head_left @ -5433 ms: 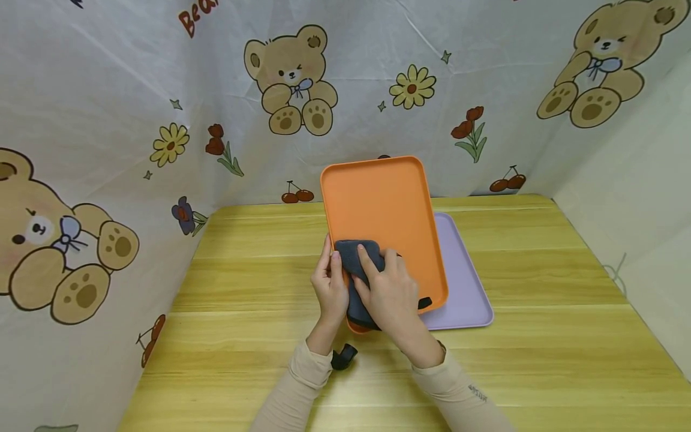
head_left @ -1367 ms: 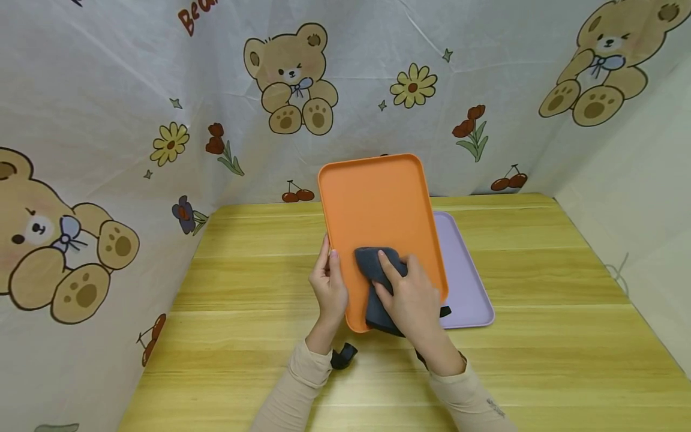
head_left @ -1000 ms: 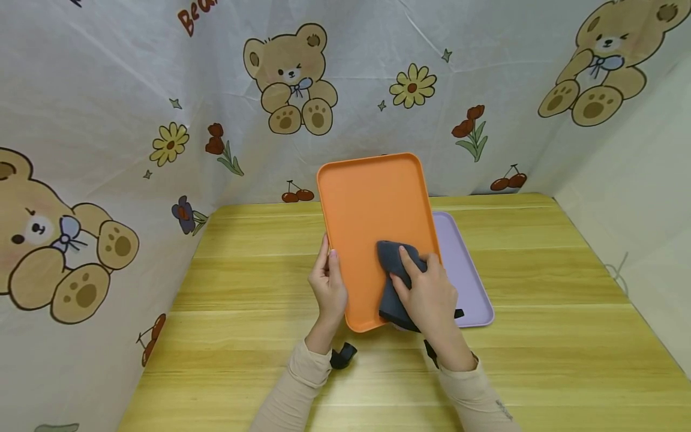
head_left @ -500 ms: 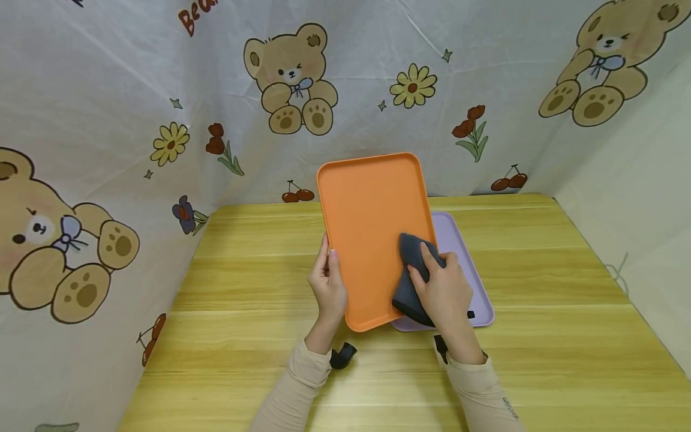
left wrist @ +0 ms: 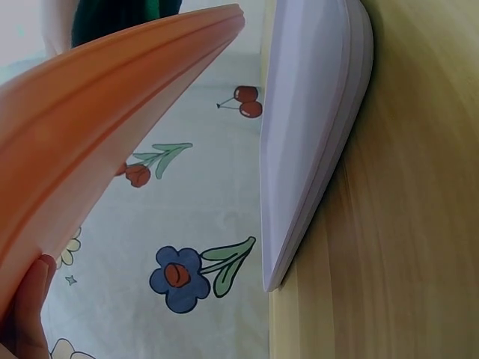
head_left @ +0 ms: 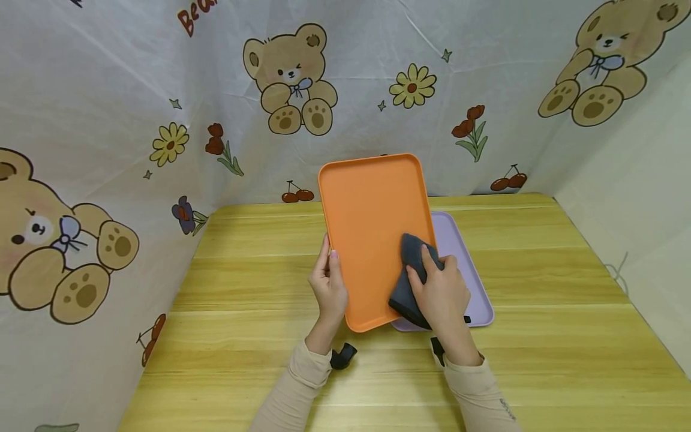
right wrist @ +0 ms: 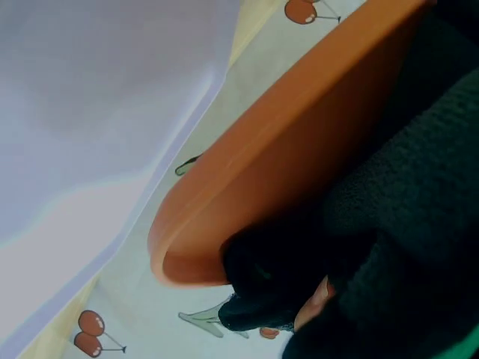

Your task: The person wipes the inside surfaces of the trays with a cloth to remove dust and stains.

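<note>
An orange rectangular tray is held tilted up above the table by my left hand, thumb on the front of its left rim and fingers behind. My right hand grips a dark grey cloth and presses it on the tray's lower right edge. In the right wrist view the cloth laps over the rim of the orange tray. The left wrist view shows the tray's underside and a fingertip against it.
A lilac tray lies on the wooden table, partly hidden behind the orange one. Black wrist pieces show by the sleeves. A white cloth printed with bears and flowers hangs at the back and left.
The right hand has wiped the cloth from the tray's left edge across to its right edge. Over the last half second it shifts only slightly. The left hand keeps its hold.
</note>
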A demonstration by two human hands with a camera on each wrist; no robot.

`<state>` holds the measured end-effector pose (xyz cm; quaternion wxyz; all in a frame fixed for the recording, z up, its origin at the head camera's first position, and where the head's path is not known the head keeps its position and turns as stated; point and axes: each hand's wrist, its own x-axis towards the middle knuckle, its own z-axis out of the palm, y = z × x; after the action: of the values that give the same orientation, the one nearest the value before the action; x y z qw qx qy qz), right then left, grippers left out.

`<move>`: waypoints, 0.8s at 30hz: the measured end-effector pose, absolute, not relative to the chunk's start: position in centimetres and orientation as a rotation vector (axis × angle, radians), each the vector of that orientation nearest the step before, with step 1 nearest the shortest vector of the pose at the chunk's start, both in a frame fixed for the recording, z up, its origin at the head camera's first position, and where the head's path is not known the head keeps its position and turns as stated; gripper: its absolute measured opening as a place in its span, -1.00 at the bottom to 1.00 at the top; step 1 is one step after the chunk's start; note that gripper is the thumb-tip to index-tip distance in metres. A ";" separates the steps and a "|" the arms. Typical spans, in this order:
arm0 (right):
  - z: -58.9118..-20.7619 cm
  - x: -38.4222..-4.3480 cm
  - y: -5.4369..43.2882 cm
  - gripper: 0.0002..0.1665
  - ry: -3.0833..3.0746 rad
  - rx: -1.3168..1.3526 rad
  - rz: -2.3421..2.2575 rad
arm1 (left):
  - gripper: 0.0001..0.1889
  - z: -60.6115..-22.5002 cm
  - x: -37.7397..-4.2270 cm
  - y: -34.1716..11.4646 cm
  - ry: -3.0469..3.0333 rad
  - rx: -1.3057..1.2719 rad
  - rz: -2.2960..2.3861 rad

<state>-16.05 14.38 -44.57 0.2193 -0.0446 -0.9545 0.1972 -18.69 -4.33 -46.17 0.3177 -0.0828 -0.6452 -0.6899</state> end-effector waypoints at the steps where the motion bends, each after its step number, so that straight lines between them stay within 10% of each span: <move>1: -44.6 -16.0 14.3 -0.39 -2.636 -0.114 0.538 | -0.58 -46.2 -18.7 -4.3 -1.700 -0.215 -1.813; 24: -43.9 -13.8 9.2 -0.37 -2.553 0.214 0.369 | -0.57 -46.2 -18.8 -4.4 -1.697 -0.186 -1.853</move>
<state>-13.82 9.20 -43.92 0.2729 0.0796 -0.9489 0.1372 -18.79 -4.42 -46.19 0.3062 -0.0704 -0.6411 -0.7002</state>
